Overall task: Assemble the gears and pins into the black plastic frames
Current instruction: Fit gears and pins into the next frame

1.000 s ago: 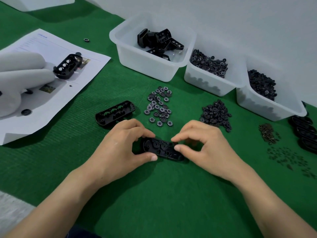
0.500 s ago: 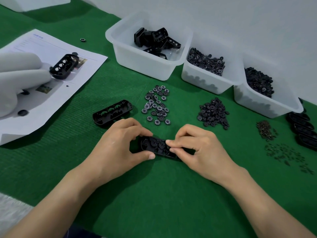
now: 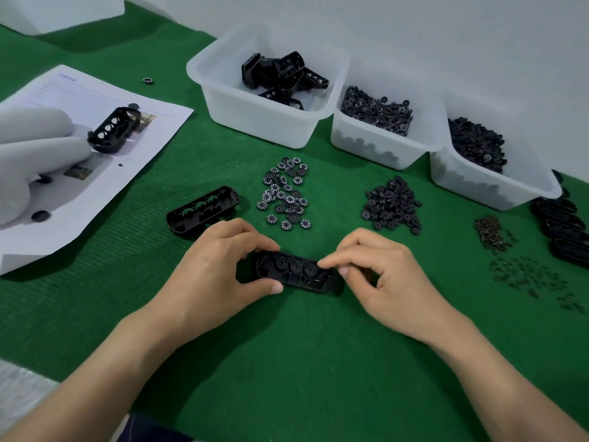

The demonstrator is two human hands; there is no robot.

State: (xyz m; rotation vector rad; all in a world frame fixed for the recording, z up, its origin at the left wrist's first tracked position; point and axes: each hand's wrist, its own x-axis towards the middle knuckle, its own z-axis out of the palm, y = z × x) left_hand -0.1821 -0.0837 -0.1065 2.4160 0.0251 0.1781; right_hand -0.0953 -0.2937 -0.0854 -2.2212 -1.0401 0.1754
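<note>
Left hand (image 3: 220, 266) grips the left end of a black frame (image 3: 294, 272): thumb on the near edge, fingers curled over the far edge. Right hand (image 3: 385, 275) is at the frame's right end, thumb and forefinger pinching its rim. Can't tell if a pin sits between them. Hands are apart, one per end.

Frame lies flat on the green bench (image 3: 287, 362), open side up, long axis left-right. Three seated gears (image 3: 296, 266) sit in a row inside it.

Just beyond the left hand is a second frame (image 3: 204, 210), open side up. To its right is a loose pile of white-marked gears (image 3: 285, 193), then a pile of plain black gears (image 3: 393, 204). Further right is a brownish pin heap (image 3: 492, 232), with a scatter of darker pins (image 3: 535, 279) nearer the bench edge. At the far right is a row of black frames (image 3: 564, 231), partly cut off.

Back row, side by side along the wall:
- large bin (image 3: 255, 122) holds frames
- middle bin (image 3: 344, 138) holds white-marked gears
- right bin (image 3: 446, 173) holds dark gears

Left side has a printed sheet (image 3: 95, 94) with a tilted frame (image 3: 114, 129) on it, touching a white glove-like shape (image 3: 32, 148). A small ring (image 3: 147, 80) lies alone on the bench beyond the sheet.
</note>
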